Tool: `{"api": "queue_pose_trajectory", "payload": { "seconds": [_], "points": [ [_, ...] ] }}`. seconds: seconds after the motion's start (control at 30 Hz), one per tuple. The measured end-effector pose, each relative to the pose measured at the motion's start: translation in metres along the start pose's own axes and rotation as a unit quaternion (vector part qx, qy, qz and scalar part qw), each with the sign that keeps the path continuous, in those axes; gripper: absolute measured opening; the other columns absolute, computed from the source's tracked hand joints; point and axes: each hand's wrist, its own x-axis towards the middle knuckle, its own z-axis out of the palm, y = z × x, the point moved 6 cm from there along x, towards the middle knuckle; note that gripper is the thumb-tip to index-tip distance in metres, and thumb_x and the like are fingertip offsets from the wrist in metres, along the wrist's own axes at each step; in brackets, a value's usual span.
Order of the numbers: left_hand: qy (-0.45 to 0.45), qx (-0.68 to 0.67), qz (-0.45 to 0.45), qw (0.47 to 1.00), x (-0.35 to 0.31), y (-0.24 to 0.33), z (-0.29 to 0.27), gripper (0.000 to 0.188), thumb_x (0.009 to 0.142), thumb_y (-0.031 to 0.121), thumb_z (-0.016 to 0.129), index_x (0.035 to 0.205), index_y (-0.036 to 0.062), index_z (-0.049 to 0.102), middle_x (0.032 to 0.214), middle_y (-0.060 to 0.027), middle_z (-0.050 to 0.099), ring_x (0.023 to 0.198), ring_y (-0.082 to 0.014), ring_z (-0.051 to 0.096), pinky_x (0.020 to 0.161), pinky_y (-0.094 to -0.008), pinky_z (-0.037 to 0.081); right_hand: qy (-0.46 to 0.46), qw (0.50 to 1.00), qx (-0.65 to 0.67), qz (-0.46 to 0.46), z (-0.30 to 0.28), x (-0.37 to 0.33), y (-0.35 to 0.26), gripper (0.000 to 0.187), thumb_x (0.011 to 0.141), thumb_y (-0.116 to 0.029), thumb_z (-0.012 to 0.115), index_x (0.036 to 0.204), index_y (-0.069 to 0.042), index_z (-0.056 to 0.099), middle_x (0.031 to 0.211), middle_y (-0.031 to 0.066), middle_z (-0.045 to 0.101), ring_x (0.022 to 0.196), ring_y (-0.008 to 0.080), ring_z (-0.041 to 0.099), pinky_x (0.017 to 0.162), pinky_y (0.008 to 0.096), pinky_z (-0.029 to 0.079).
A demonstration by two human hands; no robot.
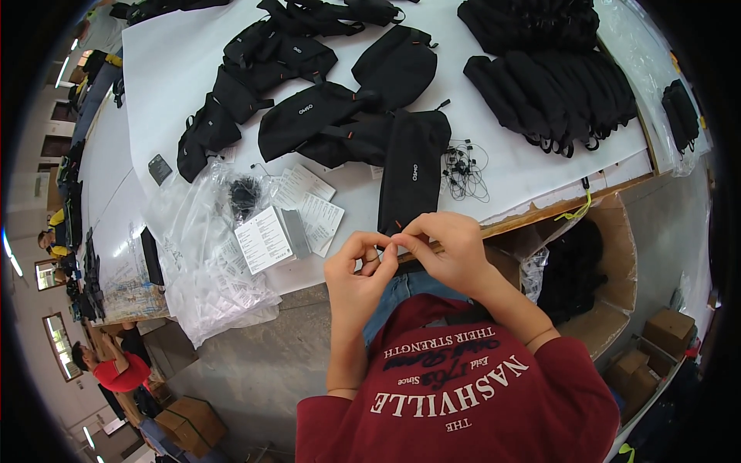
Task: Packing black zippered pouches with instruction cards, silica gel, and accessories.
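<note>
A long black fabric pouch [413, 174] lies lengthwise at the table's front edge, a small orange tab near its close end. At that end the fingertips of both hands meet in a pinch. My left hand [356, 270] has its thumb and forefinger closed, with a thin dark line beside the fingers. My right hand [451, 245] is closed from the other side. Whatever they grip is too small to make out. A tangle of thin black tag strings [465, 170] is right of the pouch. To the left sit a stack of white printed cards [264, 239] and loose cards [320, 220].
Several black pouches [309, 116] lie across the white table [166, 69]. Pouches are piled in rows [552, 96] at the far right. Clear plastic bags [189, 247] spread over the left front edge. An open carton [617, 270] with black items stands below the table's right side.
</note>
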Motion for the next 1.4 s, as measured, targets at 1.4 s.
{"api": "queue_pose_trajectory", "payload": {
  "seconds": [1.4],
  "points": [
    [-0.071,0.393,0.377,0.836,0.003,0.013,0.009,0.029,0.06,0.018,0.073,0.088,0.0221,0.069,0.092,0.0122,0.059,0.093,-0.0166,0.046,0.083,-0.0356,0.026,-0.148,0.983,0.053,0.094,-0.031,0.004,0.013,0.011,0.077,-0.009,0.068,0.082,-0.003,0.06,0.076,0.0061,0.059,0.064,0.0186,0.057,0.06,0.0293,0.045]
  ]
}}
